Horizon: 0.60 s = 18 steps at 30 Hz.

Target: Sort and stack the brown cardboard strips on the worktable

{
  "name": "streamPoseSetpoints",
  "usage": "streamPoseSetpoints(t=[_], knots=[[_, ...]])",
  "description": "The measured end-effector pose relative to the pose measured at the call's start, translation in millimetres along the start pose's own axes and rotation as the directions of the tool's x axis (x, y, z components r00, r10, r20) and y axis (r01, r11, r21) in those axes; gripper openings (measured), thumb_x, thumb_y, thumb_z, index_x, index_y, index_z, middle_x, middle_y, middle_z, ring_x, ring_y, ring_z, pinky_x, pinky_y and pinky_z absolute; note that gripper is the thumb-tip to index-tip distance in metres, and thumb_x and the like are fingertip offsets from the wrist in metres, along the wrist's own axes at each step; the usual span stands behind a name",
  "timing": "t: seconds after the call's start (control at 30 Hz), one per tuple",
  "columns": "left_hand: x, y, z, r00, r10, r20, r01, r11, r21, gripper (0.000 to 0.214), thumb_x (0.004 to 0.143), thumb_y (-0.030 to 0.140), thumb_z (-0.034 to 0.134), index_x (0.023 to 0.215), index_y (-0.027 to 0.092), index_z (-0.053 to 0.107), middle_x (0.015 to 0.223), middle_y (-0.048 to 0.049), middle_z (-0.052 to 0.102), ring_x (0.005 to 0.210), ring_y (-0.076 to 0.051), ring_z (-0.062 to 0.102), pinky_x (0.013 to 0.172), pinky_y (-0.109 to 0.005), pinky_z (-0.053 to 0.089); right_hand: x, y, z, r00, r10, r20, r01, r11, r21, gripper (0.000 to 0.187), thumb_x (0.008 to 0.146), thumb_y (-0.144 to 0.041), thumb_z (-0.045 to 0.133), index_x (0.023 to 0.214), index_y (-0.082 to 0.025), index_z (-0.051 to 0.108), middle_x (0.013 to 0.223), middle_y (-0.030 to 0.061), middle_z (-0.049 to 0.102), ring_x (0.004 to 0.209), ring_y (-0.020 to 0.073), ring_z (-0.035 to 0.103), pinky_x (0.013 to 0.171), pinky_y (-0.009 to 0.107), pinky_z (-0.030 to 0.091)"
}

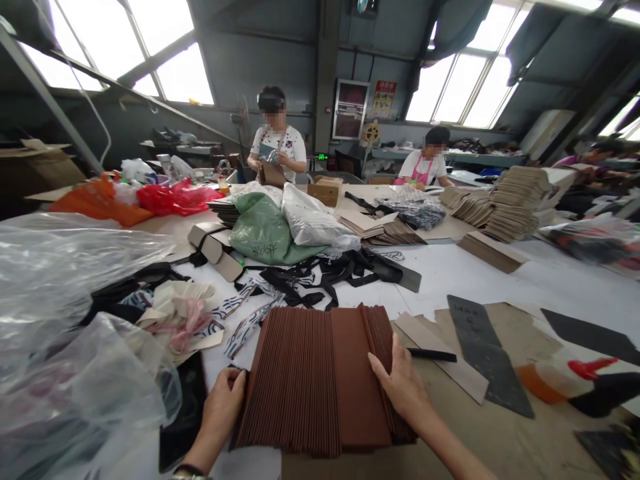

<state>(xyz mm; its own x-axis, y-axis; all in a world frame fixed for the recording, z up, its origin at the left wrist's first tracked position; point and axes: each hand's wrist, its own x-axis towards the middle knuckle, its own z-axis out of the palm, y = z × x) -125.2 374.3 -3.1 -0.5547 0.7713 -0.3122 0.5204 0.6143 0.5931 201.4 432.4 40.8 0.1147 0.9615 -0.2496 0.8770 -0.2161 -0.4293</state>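
A row of folded brown panels (pixel 300 380), packed edge to edge, lies in front of me. Toward its right side, one broad brown face (pixel 357 380) shows between the thin edges. My right hand (pixel 400 387) grips the right-hand panels, thumb on their near side and fingers over their far side. At the left end, my left hand (pixel 225 400) is closed with its fingers curled against the row. A bit of black shows by its fingertips; what it holds is hidden. A black strip (pixel 433 355) lies just beyond my right hand.
Clear plastic bags (pixel 90 393) and fabric scraps (pixel 185 320) crowd the left. Black straps (pixel 325 273) lie behind the panels. Grey boards (pixel 485 353) and a glue bottle (pixel 560 380) with a red nozzle are at right. Two people (pixel 277 147) work across the table.
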Motion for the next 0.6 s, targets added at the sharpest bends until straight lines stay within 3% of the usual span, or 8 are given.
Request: streamPoseSetpoints(t=[0.13, 0.27, 0.4, 0.47, 0.6], knots=[[-2, 1, -2.7, 1.000, 0.009, 0.023, -0.008, 0.999, -0.038, 0.025, 0.079, 0.033, 0.044, 0.093, 0.016, 0.056, 0.073, -0.0056, 0.067, 0.079, -0.026, 0.066, 0.071, -0.031, 0.047, -5, -4, 2, 1.000, 0.010, 0.030, -0.008, 0.998, -0.061, 0.082, 0.086, -0.054, 0.027, 0.144, -0.001, 0.007, 0.142, 0.0223, 0.030, 0.132, 0.0319, 0.031, 0.104, 0.044, 0.033], [-7, 7, -4.0, 1.000, 0.011, 0.006, -0.011, 0.999, -0.052, 0.036, 0.079, 0.028, 0.043, 0.108, 0.012, 0.058, 0.073, -0.0064, 0.066, 0.080, -0.026, 0.066, 0.076, -0.032, 0.046, -4, 5, 10, 0.999, -0.010, -0.054, 0.006, 0.996, -0.085, 0.084, 0.082, -0.060, 0.020, 0.144, -0.004, 0.012, 0.138, 0.0221, 0.034, 0.124, 0.0376, 0.041, 0.095, 0.051, 0.041], [-17, 17, -2.5, 0.998, 0.015, -0.062, -0.021, 0.995, -0.094, 0.054, 0.085, 0.047, 0.037, 0.117, 0.008, 0.054, 0.093, -0.0138, 0.064, 0.090, -0.027, 0.061, 0.086, -0.037, 0.043, 4, 22, 20, 0.986, -0.046, -0.158, 0.033, 0.996, -0.086, 0.082, 0.082, -0.061, 0.024, 0.143, -0.006, 0.018, 0.130, 0.0232, 0.042, 0.116, 0.0406, 0.047, 0.088, 0.054, 0.044], [-22, 22, -0.7, 0.998, 0.032, -0.046, -0.037, 0.993, -0.115, 0.064, 0.079, 0.057, 0.044, 0.116, 0.007, 0.056, 0.095, -0.0147, 0.063, 0.092, -0.028, 0.060, 0.087, -0.037, 0.043, 8, 29, 23, 0.979, -0.070, -0.191, 0.057, 0.996, -0.071, 0.078, 0.082, -0.058, 0.029, 0.143, -0.010, 0.021, 0.128, 0.0223, 0.046, 0.115, 0.0401, 0.049, 0.087, 0.054, 0.046], [-26, 25, 0.0, 0.998, 0.065, 0.024, -0.061, 0.987, -0.146, 0.068, 0.069, 0.058, 0.055, 0.111, 0.005, 0.061, 0.101, -0.0180, 0.063, 0.098, -0.030, 0.059, 0.088, -0.035, 0.044, 10, 33, 24, 0.976, -0.102, -0.195, 0.093, 0.994, -0.052, 0.072, 0.081, -0.053, 0.035, 0.142, -0.016, 0.025, 0.130, 0.0200, 0.046, 0.117, 0.0387, 0.049, 0.088, 0.052, 0.047]])
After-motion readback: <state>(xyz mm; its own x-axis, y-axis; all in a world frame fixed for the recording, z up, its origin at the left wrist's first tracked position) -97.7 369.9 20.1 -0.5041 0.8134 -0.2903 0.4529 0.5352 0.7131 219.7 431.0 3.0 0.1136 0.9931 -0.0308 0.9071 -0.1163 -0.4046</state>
